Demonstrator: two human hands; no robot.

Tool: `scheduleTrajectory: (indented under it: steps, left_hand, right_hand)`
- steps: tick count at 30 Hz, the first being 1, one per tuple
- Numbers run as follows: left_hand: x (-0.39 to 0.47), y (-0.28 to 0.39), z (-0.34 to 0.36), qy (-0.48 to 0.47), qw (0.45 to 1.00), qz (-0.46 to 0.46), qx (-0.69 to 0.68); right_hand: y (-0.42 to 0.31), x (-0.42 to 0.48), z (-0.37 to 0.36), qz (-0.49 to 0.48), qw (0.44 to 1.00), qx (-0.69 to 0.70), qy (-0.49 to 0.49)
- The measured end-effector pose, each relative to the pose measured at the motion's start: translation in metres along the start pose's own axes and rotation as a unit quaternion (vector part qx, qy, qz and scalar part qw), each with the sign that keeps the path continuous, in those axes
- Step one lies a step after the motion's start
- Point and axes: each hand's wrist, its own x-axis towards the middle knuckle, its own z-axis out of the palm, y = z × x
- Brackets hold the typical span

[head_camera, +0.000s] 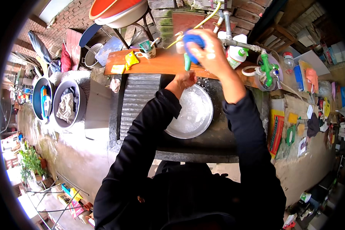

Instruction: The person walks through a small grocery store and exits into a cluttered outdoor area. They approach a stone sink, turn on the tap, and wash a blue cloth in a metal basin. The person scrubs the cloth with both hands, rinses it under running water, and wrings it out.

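My right hand (211,51) is raised over the wooden shelf, gripping a rounded blue object (194,46) that is blurred. Lower and to its left, my left hand (186,79) is curled at the far rim of a round metal basin (205,123). Whether those fingers hold anything is hard to see. A green handle-like thing (187,61) appears just beyond them; its lower end meets the hand in the picture. Whitish, sudsy water (187,112) is in the basin, which sits in a dark stone sink (218,143). Droplets show between the hands.
A ribbed washboard slab (141,100) adjoins the sink. On the wooden shelf (161,64) stand a mug (148,53), yellow packets (130,59) and a white bottle (235,54). Pipes with a green valve (266,70) are at right. A tub of cloths (69,106) is at left.
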Motion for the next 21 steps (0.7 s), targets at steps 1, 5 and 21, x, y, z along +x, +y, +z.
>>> scheduleTrajectory:
  steps: [1, 5, 21]
  left_hand:
    - [0.004, 0.003, 0.000, -0.024, 1.000, 0.008, -0.004]
    - [-0.011, 0.018, -0.004, -0.135, 0.991, 0.007, 0.010]
    - [-0.063, 0.012, -0.010, -0.049, 0.998, -0.011, -0.037]
  right_hand:
    - [0.002, 0.006, 0.007, -0.066, 0.990, -0.123, -0.033]
    - [0.008, -0.040, 0.034, -0.131, 0.953, -0.274, -0.005]
    - [0.114, -0.120, 0.122, 0.177, 0.977, -0.048, 0.112]
